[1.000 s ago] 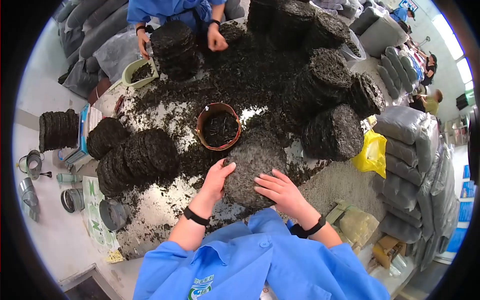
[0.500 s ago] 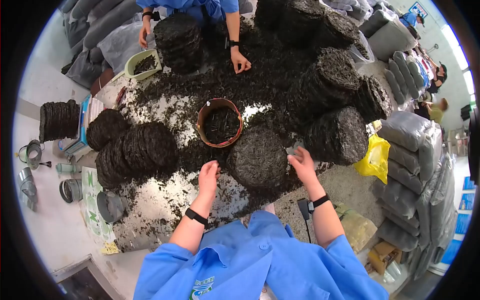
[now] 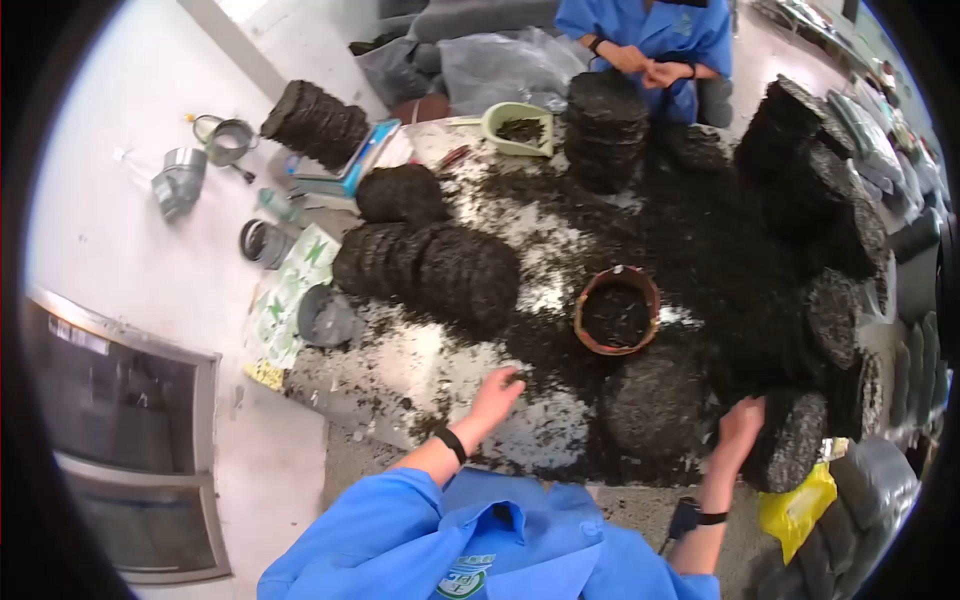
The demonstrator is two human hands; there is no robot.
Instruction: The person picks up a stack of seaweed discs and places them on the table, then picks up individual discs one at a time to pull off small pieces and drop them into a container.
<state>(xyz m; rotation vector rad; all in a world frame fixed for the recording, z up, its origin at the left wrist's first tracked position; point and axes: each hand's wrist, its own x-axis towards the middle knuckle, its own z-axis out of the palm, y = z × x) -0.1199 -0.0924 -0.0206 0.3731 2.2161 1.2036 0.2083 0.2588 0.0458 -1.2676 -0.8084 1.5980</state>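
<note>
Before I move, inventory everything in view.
Round disc: one, dark, between the hands
Container: one, reddish-brown, beyond the disc
Disc stacks: several, near-black, left, far side, right
Scoop: one, pale green, far side
Flakes: uncountable, black, across table
Table: one, pale, centre
Pipe pieces: several, grey, left
Bag: one, yellow, right
Co-worker: one, blue clothes, far side
Left hand: one, bare, over table
Right hand: one, bare, by right-hand stack

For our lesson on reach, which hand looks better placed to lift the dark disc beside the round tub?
Probably the right hand: it is close to the dark disc, while a wider gap separates the left hand from it.
</note>
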